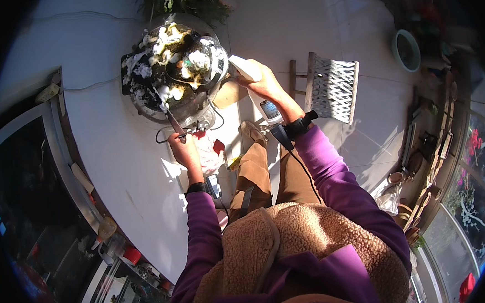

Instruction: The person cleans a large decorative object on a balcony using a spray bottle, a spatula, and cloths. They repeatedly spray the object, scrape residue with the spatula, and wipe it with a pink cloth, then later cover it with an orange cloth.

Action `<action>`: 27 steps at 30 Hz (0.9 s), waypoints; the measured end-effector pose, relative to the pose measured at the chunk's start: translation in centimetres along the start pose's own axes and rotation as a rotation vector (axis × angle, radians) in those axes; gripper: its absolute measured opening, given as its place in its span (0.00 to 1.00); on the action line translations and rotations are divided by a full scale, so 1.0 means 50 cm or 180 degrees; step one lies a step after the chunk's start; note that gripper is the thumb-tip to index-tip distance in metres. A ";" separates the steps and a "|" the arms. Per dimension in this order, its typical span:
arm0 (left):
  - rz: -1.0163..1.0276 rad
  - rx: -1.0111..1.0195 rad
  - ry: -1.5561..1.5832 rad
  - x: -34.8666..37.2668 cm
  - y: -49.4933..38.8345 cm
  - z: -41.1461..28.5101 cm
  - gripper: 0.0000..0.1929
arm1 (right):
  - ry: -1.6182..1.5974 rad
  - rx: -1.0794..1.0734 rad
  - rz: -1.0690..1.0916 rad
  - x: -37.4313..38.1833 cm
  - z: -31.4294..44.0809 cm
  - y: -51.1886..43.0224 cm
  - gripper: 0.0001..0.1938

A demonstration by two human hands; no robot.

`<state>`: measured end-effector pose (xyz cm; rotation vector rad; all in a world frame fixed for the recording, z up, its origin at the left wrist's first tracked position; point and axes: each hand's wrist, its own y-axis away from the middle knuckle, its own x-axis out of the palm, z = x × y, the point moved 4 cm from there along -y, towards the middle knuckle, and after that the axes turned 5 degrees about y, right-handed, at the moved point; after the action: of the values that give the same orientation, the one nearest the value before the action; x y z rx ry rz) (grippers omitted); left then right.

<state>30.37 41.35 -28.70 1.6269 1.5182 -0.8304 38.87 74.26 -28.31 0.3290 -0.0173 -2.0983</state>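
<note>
My right hand grips a white spray bottle, its head pointing left towards a round dark appliance. White foam lies in thick patches over the appliance, which seems to be an electric cooker or grill; its exact kind is unclear. My left hand is closed on the handle of a knife-like tool, with the far end at the foamy lower edge. A dark cord with a plug hangs at the near side of the appliance, just beyond my left hand. Below it lies a pink and red plastic bag.
A woven-seat stool stands to the right. Farther right are a pale green basin and a long cluttered shelf. A leafy plant is beyond the appliance. Cabinets with a dark glass front line the left.
</note>
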 end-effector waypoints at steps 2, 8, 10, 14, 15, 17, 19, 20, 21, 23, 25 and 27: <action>-0.0005 0.0066 -0.0121 0.003 -0.005 0.002 0.14 | -0.0048 -0.0184 0.0109 0.015 0.009 0.044 0.19; 0.0167 -0.0105 0.0058 0.015 -0.003 0.018 0.17 | 0.0538 -0.0787 0.0366 0.099 0.022 0.142 0.09; 0.0146 -0.0114 0.0121 0.017 -0.002 0.021 0.17 | 0.0801 -0.0688 0.0562 0.122 0.010 0.148 0.09; 0.0117 0.0012 0.0135 0.021 -0.005 0.027 0.17 | 0.0828 -0.0749 0.0687 0.145 0.003 0.167 0.10; 0.0053 0.0061 0.0048 0.021 -0.005 0.029 0.18 | 0.0920 -0.0825 0.0660 0.148 0.004 0.171 0.10; 0.0105 -0.0020 0.0189 0.025 -0.006 0.039 0.18 | 0.0944 -0.1216 0.0582 0.149 0.014 0.174 0.10; 0.0051 0.0040 0.0149 0.027 -0.008 0.043 0.19 | 0.0938 -0.1313 0.0656 0.149 0.017 0.175 0.10; 0.0103 0.0007 0.0174 0.029 -0.009 0.045 0.19 | 0.0901 -0.1250 0.0746 0.148 0.017 0.174 0.11; 0.0136 0.0007 0.0114 0.031 -0.010 0.044 0.19 | 0.0864 -0.1187 0.0832 0.146 0.016 0.173 0.11; 0.0160 0.0064 0.0072 0.031 -0.011 0.038 0.19 | 0.0665 -0.0952 0.0935 0.140 0.013 0.176 0.13; 0.0187 0.0080 0.0071 0.029 -0.008 0.028 0.20 | 0.0720 -0.0911 0.0852 0.135 0.014 0.176 0.14; 0.0164 -0.0165 -0.0039 0.031 -0.008 0.022 0.19 | 0.1062 -0.1023 0.0602 0.126 0.016 0.174 0.15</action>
<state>30.13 41.18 -30.62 1.6136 1.4714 -0.7655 42.88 64.28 -27.72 0.4578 0.4638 -1.8012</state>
